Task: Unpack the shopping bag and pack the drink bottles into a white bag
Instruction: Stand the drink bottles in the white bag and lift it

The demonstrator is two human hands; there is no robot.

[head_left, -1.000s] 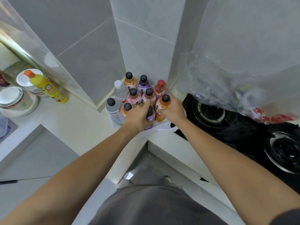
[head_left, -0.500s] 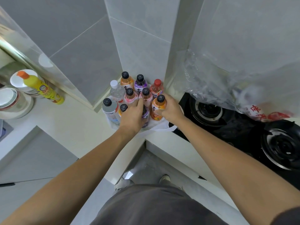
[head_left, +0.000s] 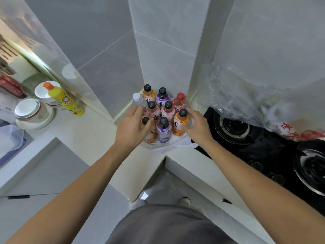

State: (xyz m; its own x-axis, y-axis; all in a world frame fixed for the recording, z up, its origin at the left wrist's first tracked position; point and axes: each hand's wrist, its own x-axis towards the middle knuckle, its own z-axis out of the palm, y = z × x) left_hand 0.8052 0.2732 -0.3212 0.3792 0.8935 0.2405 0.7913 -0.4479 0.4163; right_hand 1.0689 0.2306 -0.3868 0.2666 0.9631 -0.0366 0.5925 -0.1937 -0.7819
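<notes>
Several drink bottles stand packed together in the counter corner on a flattened white bag (head_left: 173, 147). My left hand (head_left: 131, 126) lies over the left side of the group, thumb and fingers curled round a dark-capped bottle with a pink label (head_left: 150, 135); its fingertips reach towards a clear water bottle (head_left: 136, 99). My right hand (head_left: 197, 126) grips the orange juice bottle (head_left: 180, 121) at the front right. A purple bottle (head_left: 164, 130) stands uncovered between my hands.
A crumpled clear shopping bag (head_left: 246, 99) with red print hangs over the black gas hob (head_left: 232, 128) on the right. A yellow cleaner bottle (head_left: 62, 100) and stacked bowls (head_left: 32, 111) sit on the left counter. Tiled walls close in behind the bottles.
My left hand slid left off the front purple bottle, which now shows, and onto the left bottles. My right hand stays on the orange bottle. The bottles sit closer together.
</notes>
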